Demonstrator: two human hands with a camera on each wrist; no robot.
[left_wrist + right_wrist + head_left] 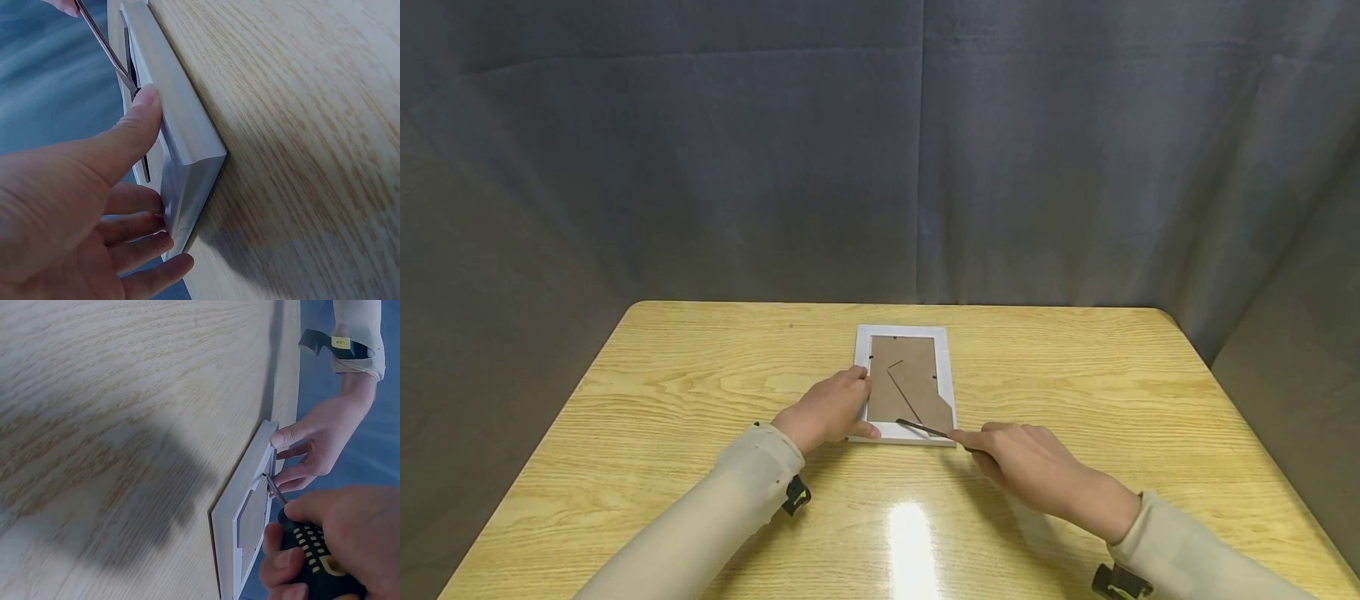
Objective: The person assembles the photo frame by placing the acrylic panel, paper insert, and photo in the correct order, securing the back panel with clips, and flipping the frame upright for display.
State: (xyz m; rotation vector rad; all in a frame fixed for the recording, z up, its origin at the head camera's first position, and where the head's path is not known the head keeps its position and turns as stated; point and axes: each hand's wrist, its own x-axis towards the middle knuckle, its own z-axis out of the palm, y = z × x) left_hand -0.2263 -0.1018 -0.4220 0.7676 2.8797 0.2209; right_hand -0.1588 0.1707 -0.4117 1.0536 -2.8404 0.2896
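A white picture frame [901, 331] lies face down on the wooden table, its brown backing board [916, 367] showing. My left hand [829, 408] grips the frame's near left corner, thumb on the near rim and fingers along the left side. In my right hand [1033, 467] is a screwdriver [315, 559] with a black handle and yellow details. Its thin metal shaft [922, 428] slants left across the frame's near edge. In the right wrist view the tip meets the inner edge of the rim, close to the left thumb.
Small dark tabs [871, 357] stand along the frame's inner edges. A bright reflection lies on the table [760, 533] in front of the frame. Behind the table hangs a dark grey curtain [775, 167]. Both wrists carry black straps [796, 495].
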